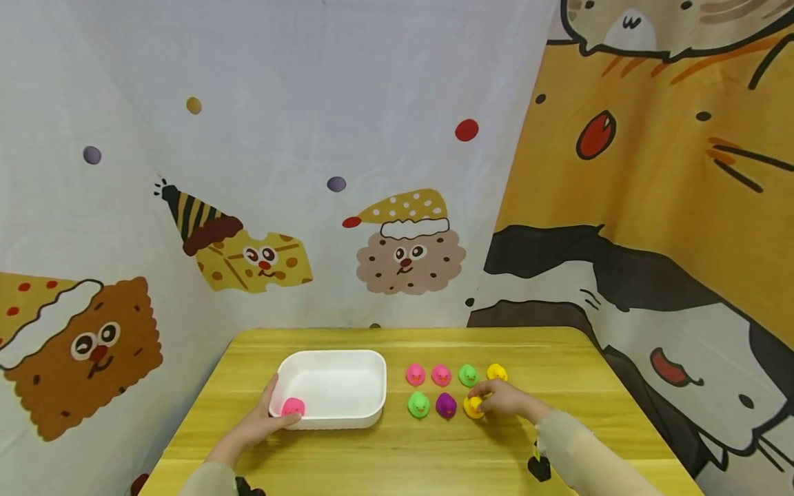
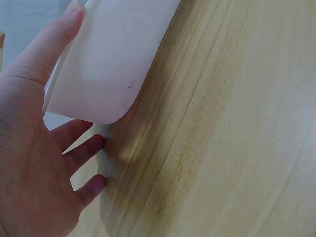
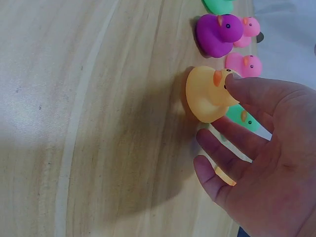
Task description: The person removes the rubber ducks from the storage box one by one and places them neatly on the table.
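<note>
A white plastic tub point(image 1: 338, 422) stands on the left of the table, with a pink rubber duck point(image 1: 293, 406) in its near left corner. My left hand point(image 1: 256, 421) holds that corner, thumb over the near rim and fingers around the left side. On the right, my right hand point(image 1: 507, 399) pinches a yellow rubber duck point(image 3: 202, 96) between thumb and forefinger; the other fingers are spread. Just left of it is a purple duck point(image 1: 446, 405), then a green duck point(image 1: 418, 404). A second yellow duck point(image 1: 497, 372) sits behind my right hand, partly hidden by it.
In the back row, left of the second yellow duck, are another green duck point(image 1: 468, 375) and two pink ducks, one at the middle point(image 1: 441, 375) and one at the left end point(image 1: 415, 375). The wooden table point(image 1: 384, 458) meets a printed cloth backdrop point(image 1: 322, 303) behind.
</note>
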The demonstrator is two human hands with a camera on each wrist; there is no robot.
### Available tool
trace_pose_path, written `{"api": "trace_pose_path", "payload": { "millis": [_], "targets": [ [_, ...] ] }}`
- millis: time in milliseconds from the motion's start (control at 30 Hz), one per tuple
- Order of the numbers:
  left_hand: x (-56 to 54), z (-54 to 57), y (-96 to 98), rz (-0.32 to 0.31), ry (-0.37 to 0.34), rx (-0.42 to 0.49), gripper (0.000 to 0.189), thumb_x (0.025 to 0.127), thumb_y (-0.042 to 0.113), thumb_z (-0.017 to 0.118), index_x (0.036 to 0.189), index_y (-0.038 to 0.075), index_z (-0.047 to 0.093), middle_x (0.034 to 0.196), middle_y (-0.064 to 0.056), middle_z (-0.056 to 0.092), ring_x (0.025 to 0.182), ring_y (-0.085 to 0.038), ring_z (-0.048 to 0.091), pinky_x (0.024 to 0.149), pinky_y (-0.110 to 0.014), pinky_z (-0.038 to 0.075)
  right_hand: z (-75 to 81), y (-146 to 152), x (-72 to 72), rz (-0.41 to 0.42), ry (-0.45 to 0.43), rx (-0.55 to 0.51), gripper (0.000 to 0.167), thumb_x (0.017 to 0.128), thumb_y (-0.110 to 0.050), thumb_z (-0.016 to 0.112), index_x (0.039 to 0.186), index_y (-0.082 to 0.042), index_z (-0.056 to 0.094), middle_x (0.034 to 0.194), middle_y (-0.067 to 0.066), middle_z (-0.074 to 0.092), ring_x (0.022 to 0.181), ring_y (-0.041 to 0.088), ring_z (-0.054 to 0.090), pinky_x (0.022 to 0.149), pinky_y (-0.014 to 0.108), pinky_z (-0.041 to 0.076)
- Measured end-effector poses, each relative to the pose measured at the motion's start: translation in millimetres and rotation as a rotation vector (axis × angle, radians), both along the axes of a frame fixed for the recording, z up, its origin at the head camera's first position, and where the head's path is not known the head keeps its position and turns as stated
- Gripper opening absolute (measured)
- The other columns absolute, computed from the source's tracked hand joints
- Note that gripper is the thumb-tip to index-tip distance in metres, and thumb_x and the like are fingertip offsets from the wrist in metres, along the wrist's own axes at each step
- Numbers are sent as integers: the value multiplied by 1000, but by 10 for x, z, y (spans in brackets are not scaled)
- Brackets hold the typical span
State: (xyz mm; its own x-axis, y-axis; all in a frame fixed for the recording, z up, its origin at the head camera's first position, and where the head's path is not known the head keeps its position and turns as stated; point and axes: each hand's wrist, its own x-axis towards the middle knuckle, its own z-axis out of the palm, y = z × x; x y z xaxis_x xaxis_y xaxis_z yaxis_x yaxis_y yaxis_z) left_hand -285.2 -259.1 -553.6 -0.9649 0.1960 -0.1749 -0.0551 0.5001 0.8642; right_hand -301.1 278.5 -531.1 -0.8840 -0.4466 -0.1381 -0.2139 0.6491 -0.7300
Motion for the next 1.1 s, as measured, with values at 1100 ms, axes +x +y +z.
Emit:
{"api": "trace_pose_path", "payload": {
  "millis": [1100],
  "targets": [
    [-17,52,-2,-18,-21,-50,115,84,35,75,153,5,-13,154,-36,-2,136,-55,16,106,-70,16,290,-289,-147,-16,6,-62,38,89,-12,63,124,2,62,126,20,59,121,45,48,96,57,43]
  ]
}}
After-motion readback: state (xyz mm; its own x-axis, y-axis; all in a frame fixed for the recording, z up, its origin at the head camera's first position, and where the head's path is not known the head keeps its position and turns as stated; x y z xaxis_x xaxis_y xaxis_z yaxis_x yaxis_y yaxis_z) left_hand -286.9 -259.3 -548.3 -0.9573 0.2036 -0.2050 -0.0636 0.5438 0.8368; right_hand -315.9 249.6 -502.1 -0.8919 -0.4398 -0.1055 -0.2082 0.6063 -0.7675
